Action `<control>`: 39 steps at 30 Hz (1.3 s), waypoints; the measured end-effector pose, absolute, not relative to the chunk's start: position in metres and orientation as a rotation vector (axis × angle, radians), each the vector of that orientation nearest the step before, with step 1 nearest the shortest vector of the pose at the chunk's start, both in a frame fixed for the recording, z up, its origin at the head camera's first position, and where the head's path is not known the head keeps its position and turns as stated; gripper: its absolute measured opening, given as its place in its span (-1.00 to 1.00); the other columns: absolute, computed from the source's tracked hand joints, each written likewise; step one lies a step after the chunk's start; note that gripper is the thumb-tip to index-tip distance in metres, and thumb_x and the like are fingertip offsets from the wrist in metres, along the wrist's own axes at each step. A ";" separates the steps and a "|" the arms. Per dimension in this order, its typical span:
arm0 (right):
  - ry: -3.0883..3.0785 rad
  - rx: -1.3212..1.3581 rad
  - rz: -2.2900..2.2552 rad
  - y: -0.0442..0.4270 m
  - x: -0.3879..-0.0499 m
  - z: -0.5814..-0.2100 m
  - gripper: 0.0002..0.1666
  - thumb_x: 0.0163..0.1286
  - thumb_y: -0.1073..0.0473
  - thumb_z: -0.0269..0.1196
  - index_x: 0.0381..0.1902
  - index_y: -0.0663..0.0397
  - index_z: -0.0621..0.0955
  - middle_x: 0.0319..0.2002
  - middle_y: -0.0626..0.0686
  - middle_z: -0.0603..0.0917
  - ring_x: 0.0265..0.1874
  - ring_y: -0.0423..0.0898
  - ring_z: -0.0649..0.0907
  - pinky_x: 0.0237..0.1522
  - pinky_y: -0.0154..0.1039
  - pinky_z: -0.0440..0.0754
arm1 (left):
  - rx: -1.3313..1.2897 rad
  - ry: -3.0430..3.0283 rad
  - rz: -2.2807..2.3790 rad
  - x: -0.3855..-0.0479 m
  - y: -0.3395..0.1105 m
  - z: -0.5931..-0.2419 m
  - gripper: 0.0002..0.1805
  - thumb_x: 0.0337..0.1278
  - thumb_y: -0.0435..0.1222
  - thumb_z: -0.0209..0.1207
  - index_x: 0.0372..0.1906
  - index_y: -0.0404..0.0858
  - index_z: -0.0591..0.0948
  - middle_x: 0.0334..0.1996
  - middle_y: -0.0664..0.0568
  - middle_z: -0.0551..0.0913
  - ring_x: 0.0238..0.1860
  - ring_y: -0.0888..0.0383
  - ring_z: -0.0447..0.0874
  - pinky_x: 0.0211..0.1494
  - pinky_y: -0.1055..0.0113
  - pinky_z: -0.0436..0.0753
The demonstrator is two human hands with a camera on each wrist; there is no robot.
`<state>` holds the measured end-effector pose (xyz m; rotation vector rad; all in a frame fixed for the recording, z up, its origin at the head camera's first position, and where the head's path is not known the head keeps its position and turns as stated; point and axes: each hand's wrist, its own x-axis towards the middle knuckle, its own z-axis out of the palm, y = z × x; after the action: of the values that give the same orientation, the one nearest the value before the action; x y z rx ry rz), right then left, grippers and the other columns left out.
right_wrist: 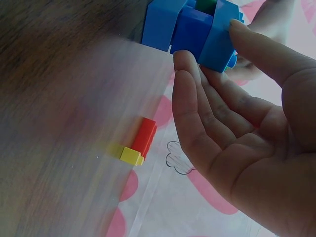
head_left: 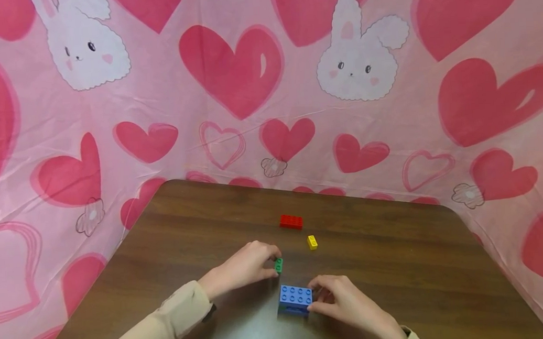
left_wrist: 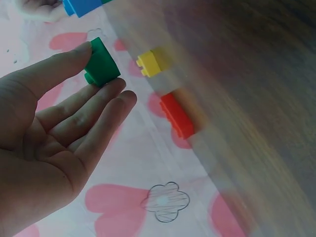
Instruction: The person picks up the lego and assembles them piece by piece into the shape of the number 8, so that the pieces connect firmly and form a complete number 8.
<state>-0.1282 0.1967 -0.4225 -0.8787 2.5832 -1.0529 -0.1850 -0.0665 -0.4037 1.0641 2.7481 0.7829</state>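
My left hand (head_left: 247, 265) pinches a small green brick (head_left: 279, 265) between thumb and fingertips. The left wrist view shows that green brick (left_wrist: 102, 63) with its studs toward the palm side. To the right and nearer me, my right hand (head_left: 349, 300) holds the right end of a stack of blue bricks (head_left: 295, 296) between thumb and fingers. In the right wrist view the stack has a lighter blue top brick (right_wrist: 219, 37), a darker blue brick (right_wrist: 192, 32) in the middle with some green beside it, and another lighter blue brick (right_wrist: 163, 24) at the bottom.
Farther back on the brown wooden table (head_left: 199, 216) lie a red brick (head_left: 291, 221) and a small yellow brick (head_left: 312, 242), apart from each other. A pink cloth (head_left: 231, 141) with hearts and rabbits hangs around the table's far and side edges.
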 end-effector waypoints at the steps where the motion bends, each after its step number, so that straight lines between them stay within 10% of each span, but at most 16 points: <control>1: 2.584 -0.876 -1.055 0.197 -0.128 -0.423 -0.65 0.27 0.01 0.40 -0.13 0.12 0.64 -0.27 0.01 0.75 -0.42 -0.42 0.64 -0.36 -0.44 0.64 | 1.078 2.749 0.781 -0.184 -0.066 -0.403 -0.65 0.04 -0.26 0.44 -0.04 -0.26 0.70 -0.15 -0.01 0.79 -0.12 0.07 0.77 -0.07 0.33 0.74; 39: 2.582 -0.814 -1.036 0.196 -0.129 -0.423 -0.60 0.26 -0.03 0.40 -0.10 0.12 0.65 -0.25 0.00 0.74 -0.41 -0.43 0.63 -0.33 -0.46 0.63 | 1.226 2.712 0.736 -0.149 -0.065 -0.393 -0.72 0.04 -0.20 0.44 -0.13 -0.19 0.71 -0.21 0.09 0.78 -0.16 0.23 0.75 -0.10 0.51 0.67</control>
<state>-0.1293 0.1965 -0.4229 -0.8140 2.5818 -1.0358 -0.1492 -0.0651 -0.3928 1.2256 2.7121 0.7356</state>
